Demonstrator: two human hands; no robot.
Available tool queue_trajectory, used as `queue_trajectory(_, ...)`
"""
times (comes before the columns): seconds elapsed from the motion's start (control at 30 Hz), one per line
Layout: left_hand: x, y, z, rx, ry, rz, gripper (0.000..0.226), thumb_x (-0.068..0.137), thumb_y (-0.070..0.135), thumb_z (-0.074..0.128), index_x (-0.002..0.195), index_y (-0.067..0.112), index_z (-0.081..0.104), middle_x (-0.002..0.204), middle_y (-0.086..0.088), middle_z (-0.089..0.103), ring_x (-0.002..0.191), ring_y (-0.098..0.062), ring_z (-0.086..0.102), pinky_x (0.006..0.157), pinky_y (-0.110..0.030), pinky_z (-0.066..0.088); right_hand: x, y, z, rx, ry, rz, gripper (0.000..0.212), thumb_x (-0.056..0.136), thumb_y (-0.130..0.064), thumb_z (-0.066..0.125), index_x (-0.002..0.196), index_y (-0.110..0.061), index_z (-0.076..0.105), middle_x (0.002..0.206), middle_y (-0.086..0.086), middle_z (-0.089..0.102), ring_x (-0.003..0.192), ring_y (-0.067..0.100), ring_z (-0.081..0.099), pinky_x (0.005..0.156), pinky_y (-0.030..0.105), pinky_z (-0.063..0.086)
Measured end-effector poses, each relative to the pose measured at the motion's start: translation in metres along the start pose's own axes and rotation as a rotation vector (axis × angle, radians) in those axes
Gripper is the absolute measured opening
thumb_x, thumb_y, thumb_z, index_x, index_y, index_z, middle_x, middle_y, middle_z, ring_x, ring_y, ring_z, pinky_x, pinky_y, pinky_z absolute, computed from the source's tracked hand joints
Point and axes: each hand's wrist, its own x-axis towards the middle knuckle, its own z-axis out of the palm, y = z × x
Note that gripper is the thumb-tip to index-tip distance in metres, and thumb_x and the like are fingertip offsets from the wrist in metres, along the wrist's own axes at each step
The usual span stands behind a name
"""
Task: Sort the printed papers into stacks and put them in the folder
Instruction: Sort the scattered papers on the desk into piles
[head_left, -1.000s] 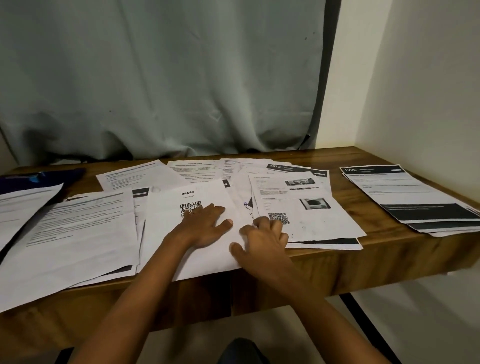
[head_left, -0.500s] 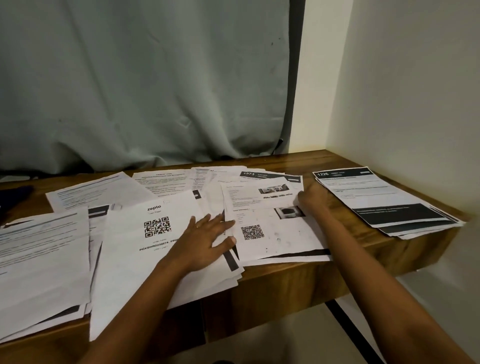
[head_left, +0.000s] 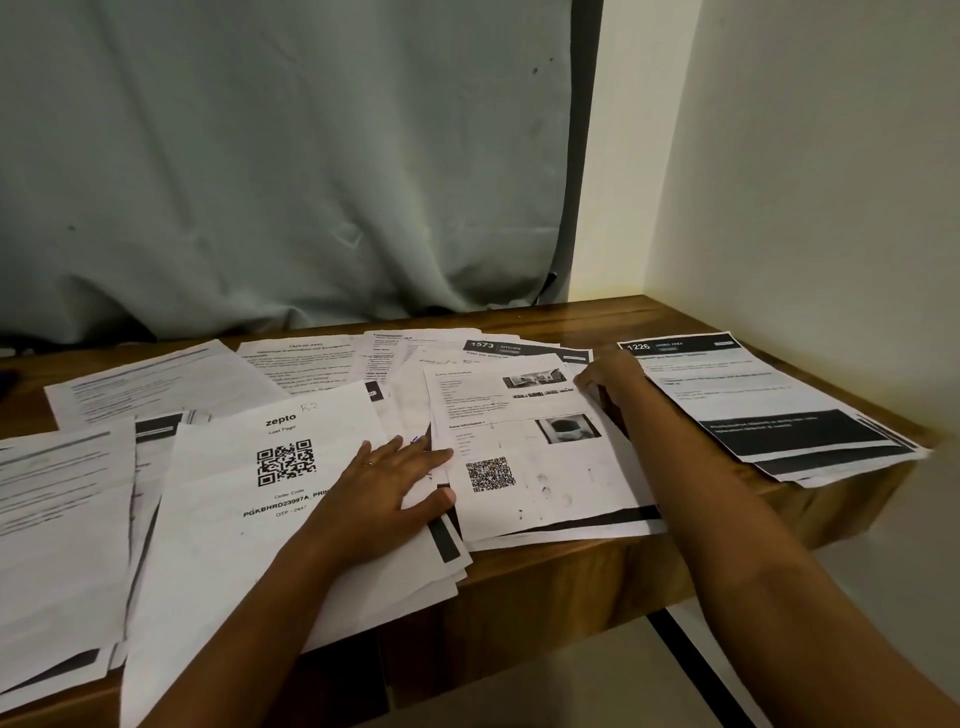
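Observation:
Printed papers lie spread over a wooden table. My left hand lies flat, fingers straight, on the "zepto" QR-code sheet near the front edge. To its right is a sheet with photos and a QR code. My right hand reaches to that sheet's upper right edge, fingers curled at the paper's edge. A separate stack headed "1226" with black bands sits at the far right. No folder is clearly in view.
More text sheets fan out toward the back, and a pile overhangs the front left edge. A grey curtain hangs behind the table. A pale wall closes the right side.
My right hand left the front edge and reached back to the photo sheet's far right edge. The view swung right. My left hand stayed on the zepto sheet.

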Motion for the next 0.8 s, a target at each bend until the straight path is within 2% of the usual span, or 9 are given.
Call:
queue_trajectory(0.07,0.000,0.001,-0.001,0.005,-0.001,-0.001,0.107,0.053,0.096,-0.011,0.146,0.050,0.019,0.159,0.016,0.008,0.148,-0.011,0.005,0.116,-0.032,-0.007,0.002,0.000,0.001,-0.039,0.016,0.012,0.057,0.079,-0.023,0.076,0.126,-0.004,0.048,0.124,0.016,0.055,0.114,0.033,0.053,0.081,0.034,0.042)
queue_trajectory(0.13,-0.001,0.002,-0.002,0.007,-0.004,-0.004,0.109,0.052,0.096,-0.012,0.146,0.050,0.018,0.159,0.016,0.008,0.148,-0.011,0.005,0.116,-0.031,-0.007,0.008,0.001,0.004,-0.058,0.020,0.017,0.064,0.077,-0.024,0.078,0.128,-0.006,0.046,0.128,0.015,0.053,0.116,0.034,0.052,0.082,0.036,0.043)
queue_trajectory(0.33,-0.002,0.004,-0.003,0.012,-0.008,0.000,0.112,0.050,0.096,-0.015,0.147,0.049,0.018,0.159,0.015,0.007,0.148,-0.011,0.005,0.117,-0.033,-0.006,0.016,0.001,0.005,-0.110,0.025,-0.013,0.059,0.079,-0.026,0.075,0.127,-0.004,0.049,0.129,0.015,0.053,0.116,0.032,0.051,0.081,0.036,0.042)
queue_trajectory(0.4,-0.001,0.004,-0.003,0.017,-0.009,0.001,0.112,0.050,0.096,-0.015,0.147,0.049,0.017,0.159,0.015,0.007,0.148,-0.011,0.004,0.117,-0.033,-0.007,0.010,0.001,0.004,-0.086,0.038,-0.008,0.056,0.082,-0.024,0.073,0.128,-0.003,0.048,0.131,0.014,0.053,0.118,0.031,0.051,0.086,0.034,0.041)
queue_trajectory(0.5,-0.001,0.003,-0.002,0.011,-0.006,0.002,0.110,0.052,0.096,-0.013,0.146,0.049,0.018,0.159,0.015,0.008,0.148,-0.012,0.005,0.117,-0.033,-0.007,0.016,0.008,0.004,0.035,0.069,0.037,0.053,0.091,-0.023,0.064,0.132,0.001,0.043,0.134,0.016,0.049,0.122,0.031,0.048,0.096,0.033,0.040)
queue_trajectory(0.6,-0.002,0.003,-0.001,0.007,-0.006,0.003,0.110,0.051,0.096,-0.013,0.146,0.049,0.019,0.159,0.014,0.010,0.148,-0.011,0.006,0.118,-0.034,-0.005,0.018,0.013,-0.002,0.300,0.034,0.120,0.064,0.089,-0.020,0.066,0.138,0.006,0.035,0.141,0.019,0.042,0.129,0.035,0.042,0.106,0.038,0.038)
queue_trajectory(0.7,-0.001,0.002,-0.001,-0.005,0.001,0.010,0.109,0.053,0.096,-0.011,0.146,0.049,0.021,0.159,0.013,0.013,0.148,-0.011,0.006,0.118,-0.034,-0.005,0.018,0.015,-0.007,0.536,-0.006,0.178,0.063,0.085,-0.013,0.071,0.136,0.004,0.038,0.143,0.015,0.042,0.130,0.034,0.041,0.103,0.039,0.037)
queue_trajectory(0.8,-0.001,0.000,0.000,-0.021,0.002,0.008,0.107,0.053,0.097,-0.009,0.145,0.050,0.022,0.159,0.014,0.013,0.148,-0.010,0.007,0.118,-0.034,-0.006,0.018,0.020,-0.007,0.607,-0.037,0.207,0.059,0.083,-0.016,0.072,0.133,0.000,0.044,0.139,0.011,0.047,0.123,0.033,0.046,0.098,0.038,0.040)
